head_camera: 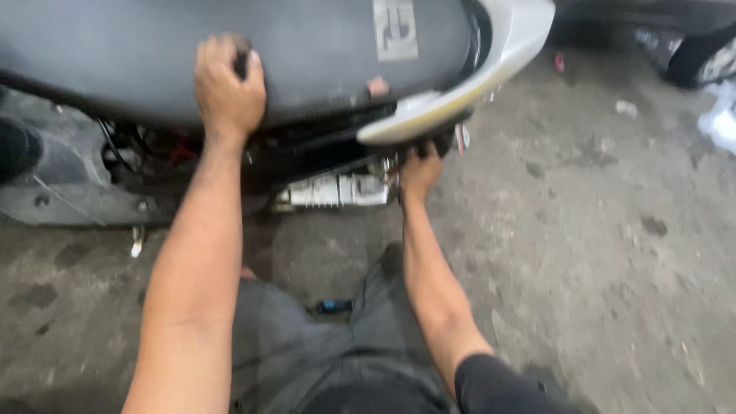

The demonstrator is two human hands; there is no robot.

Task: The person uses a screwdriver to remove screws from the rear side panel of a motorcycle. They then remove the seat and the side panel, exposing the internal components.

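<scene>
A scooter fills the top of the head view, with a long dark seat (322, 46) and a silver-grey tail panel (468, 84). My left hand (227, 84) rests on the near side of the seat, fingers curled around a small dark object that I cannot make out. My right hand (420, 170) reaches under the tail panel and grips a dark part beneath it, next to a silvery metal engine piece (337, 190). My knees in grey trousers (307, 345) show at the bottom.
The floor is stained grey concrete (598, 253). A small blue-and-black object (334, 306) lies on the floor between my knees. Dark body panels and wiring (84, 184) sit at left. White scraps (721, 115) lie at the far right.
</scene>
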